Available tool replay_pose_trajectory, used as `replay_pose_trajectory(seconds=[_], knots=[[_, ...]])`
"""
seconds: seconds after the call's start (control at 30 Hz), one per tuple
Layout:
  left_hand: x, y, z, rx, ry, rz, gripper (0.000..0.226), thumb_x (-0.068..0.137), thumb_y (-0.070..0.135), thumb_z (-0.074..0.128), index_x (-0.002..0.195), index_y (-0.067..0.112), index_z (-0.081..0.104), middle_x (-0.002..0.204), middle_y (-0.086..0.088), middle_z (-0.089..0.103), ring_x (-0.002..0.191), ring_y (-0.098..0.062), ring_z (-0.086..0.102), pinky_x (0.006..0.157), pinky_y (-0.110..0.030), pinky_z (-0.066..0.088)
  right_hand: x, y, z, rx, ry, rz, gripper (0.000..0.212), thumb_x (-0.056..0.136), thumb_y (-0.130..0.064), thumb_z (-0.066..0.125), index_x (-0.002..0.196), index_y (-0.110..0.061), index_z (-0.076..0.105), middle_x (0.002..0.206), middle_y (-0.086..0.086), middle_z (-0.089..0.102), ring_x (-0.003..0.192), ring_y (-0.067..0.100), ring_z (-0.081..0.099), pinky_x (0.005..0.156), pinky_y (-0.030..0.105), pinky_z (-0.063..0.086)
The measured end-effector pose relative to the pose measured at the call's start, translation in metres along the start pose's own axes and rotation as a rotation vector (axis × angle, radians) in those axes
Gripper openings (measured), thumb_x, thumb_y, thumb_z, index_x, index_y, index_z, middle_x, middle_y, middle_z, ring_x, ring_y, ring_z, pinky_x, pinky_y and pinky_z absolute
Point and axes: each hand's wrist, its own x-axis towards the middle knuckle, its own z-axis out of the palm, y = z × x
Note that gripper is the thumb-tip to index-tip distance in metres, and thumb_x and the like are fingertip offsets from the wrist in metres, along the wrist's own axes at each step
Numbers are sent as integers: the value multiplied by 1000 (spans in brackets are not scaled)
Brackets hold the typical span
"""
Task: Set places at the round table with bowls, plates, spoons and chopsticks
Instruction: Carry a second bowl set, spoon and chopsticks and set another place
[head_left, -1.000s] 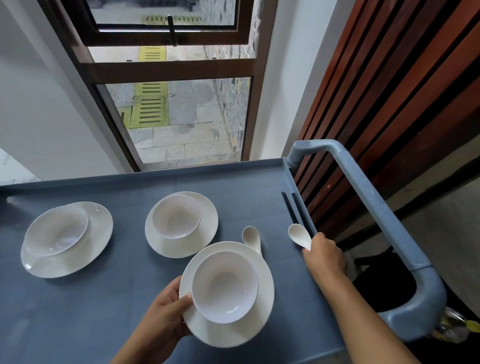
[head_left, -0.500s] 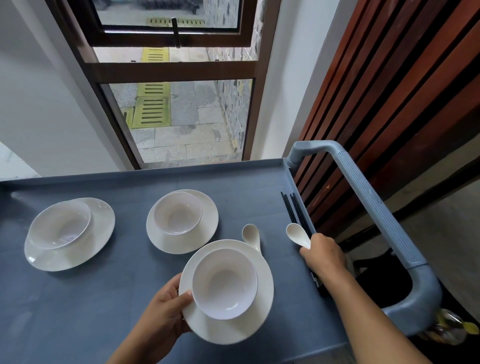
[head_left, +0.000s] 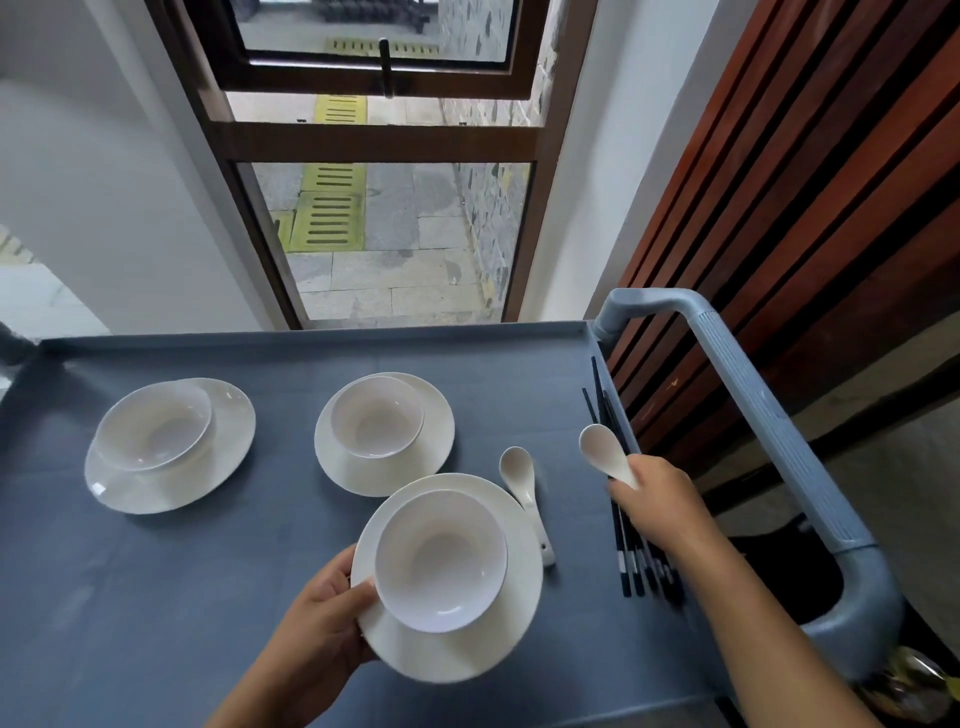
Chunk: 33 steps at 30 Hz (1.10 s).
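Your right hand (head_left: 660, 506) has drawn the black chopsticks (head_left: 626, 561) toward you on the grey cart tray (head_left: 182, 597), grip clamped on them and a white ceramic spoon (head_left: 600, 449). Your left hand (head_left: 322, 618) pinches the round white plate (head_left: 467, 654) holding a white bowl (head_left: 441, 561).

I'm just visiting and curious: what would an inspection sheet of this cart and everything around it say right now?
Surface: grey-blue cart top with a raised rim; cart handle on the right.
Job's things: left plate, middle plate and near plate, a bowl on each; loose spoon lying beside the near plate; dark chopsticks along the right edge.
Clutter: nothing seen.
Hands: left hand holds the near plate's rim; right hand grips a second spoon, with the chopsticks passing under it.
Cables: nothing seen.
Surroundings: window ahead; wooden slat wall to the right.
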Motion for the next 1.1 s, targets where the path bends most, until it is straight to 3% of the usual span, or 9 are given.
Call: replay_pose_trajectory(seconds=[0.1, 0.23, 0.37, 0.73, 1.1], knots=[[-11, 6, -7, -29, 33, 33, 43, 80, 21, 72, 123, 23, 69, 120, -19, 71, 94, -32, 70, 68, -41, 58, -5, -33, -6, 230, -123, -95, 17, 90, -22, 53, 79, -10, 50, 65, -1, 53, 57, 16, 48, 54, 35, 38], [-33, 11, -31, -72, 131, 104, 46, 79, 22, 75, 124, 22, 67, 120, -19, 70, 92, -31, 70, 66, -40, 58, -17, -96, 6, 607, -349, -185, 7, 97, -15, 51, 97, -9, 55, 81, 8, 73, 69, 22, 72, 65, 40, 58], [-69, 12, -61, -143, 279, 196, 39, 84, 17, 73, 123, 21, 68, 116, -20, 70, 89, -30, 69, 62, -40, 57, -37, -162, 39, 770, -528, -263, 8, 100, -8, 48, 92, -6, 48, 69, 8, 62, 53, 21, 57, 49, 28, 49], [-245, 12, -163, -423, 775, 464, 38, 77, 10, 66, 115, 14, 72, 99, -22, 74, 72, -30, 72, 49, -37, 57, -176, -363, 150, 646, -940, -556, 29, 103, -16, 47, 77, -14, 36, 55, -3, 33, 42, 8, 27, 40, 19, 24], [-454, -26, -281, -536, 1126, 613, 41, 83, 19, 72, 123, 18, 68, 115, -18, 73, 96, -36, 70, 65, -41, 58, -381, -531, 269, 343, -1292, -918, 25, 99, -19, 58, 85, -3, 47, 49, -4, 39, 38, 10, 32, 39, 21, 28]])
